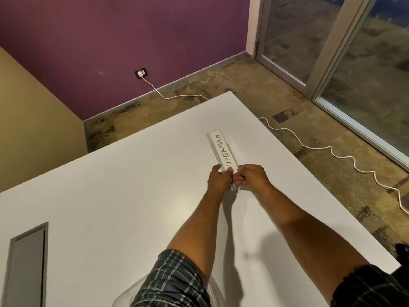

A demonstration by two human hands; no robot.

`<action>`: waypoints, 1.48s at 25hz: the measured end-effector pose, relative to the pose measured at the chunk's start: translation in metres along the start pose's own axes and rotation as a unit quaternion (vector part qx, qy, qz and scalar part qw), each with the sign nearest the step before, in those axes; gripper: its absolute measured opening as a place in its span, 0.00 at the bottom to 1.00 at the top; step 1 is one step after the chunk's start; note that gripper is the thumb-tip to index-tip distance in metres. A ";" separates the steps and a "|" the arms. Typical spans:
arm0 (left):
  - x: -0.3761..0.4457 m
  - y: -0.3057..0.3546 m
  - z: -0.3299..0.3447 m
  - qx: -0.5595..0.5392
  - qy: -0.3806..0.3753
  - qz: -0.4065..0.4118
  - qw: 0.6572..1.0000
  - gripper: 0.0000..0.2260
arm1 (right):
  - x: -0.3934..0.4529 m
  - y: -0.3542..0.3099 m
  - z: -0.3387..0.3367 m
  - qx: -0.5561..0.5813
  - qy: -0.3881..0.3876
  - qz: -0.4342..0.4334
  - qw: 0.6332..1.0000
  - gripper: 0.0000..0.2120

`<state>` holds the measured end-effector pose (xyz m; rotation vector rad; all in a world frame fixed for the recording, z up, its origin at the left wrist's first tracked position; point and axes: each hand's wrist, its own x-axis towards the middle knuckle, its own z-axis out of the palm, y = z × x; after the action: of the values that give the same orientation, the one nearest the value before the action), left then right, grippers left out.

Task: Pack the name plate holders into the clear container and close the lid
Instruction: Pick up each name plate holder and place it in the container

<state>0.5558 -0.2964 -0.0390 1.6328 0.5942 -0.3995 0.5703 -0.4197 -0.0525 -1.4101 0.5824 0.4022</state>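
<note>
Right now both hands meet at the near end of a clear acrylic name plate holder (222, 151) that lies on the white table (110, 196), its far end pointing away toward the table's far corner. A paper insert inside reads "SUPERMAN". The left hand (219, 179) has its fingers curled round the near left edge of the holder, thumb on top; the right hand (251, 176) pinches the same end from the right, fingertips curled under. So both hands grip it, neither lies flat or relaxed.

By its look the holder is light, rigid plastic, smooth and likely a bit slippery, with thin edges that could crack or scuff if dropped or knocked. Holding it only at one end leaves the long body hanging out as a lever; a steadier hold would be along the two long edges nearer the middle, keeping the paper insert from sliding out the open end.

At the bottom edge of the view, under the left forearm, a curved clear rim (124, 295) shows, probably the container, though too little is visible to be sure. A white cable (332, 149) runs across the floor beyond
</note>
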 end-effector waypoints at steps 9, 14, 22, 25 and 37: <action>-0.089 -0.020 -0.126 -0.009 -0.033 -0.006 0.999 0.22 | -0.095 0.001 0.040 -0.224 -0.112 -0.099 0.963 0.07; -0.137 -0.026 -0.200 0.150 -0.074 0.019 0.986 0.22 | -0.121 -0.018 0.040 -0.460 -0.062 -0.355 0.812 0.47; -0.231 -0.090 -0.284 0.298 -0.122 -0.015 0.947 0.23 | -0.187 0.042 0.074 -0.643 -0.286 -0.551 0.449 0.32; -0.251 -0.119 -0.291 0.316 -0.118 -0.031 0.941 0.23 | -0.208 0.079 0.084 -0.660 -0.326 -0.528 0.423 0.27; -0.263 -0.187 -0.250 0.616 -0.002 0.017 0.787 0.27 | -0.224 0.134 0.111 -0.781 -0.261 -0.482 0.300 0.12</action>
<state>0.2146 -0.0752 -0.0015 2.8840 0.2531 -0.8717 0.3286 -0.2749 -0.0186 -2.8084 -1.8932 0.2906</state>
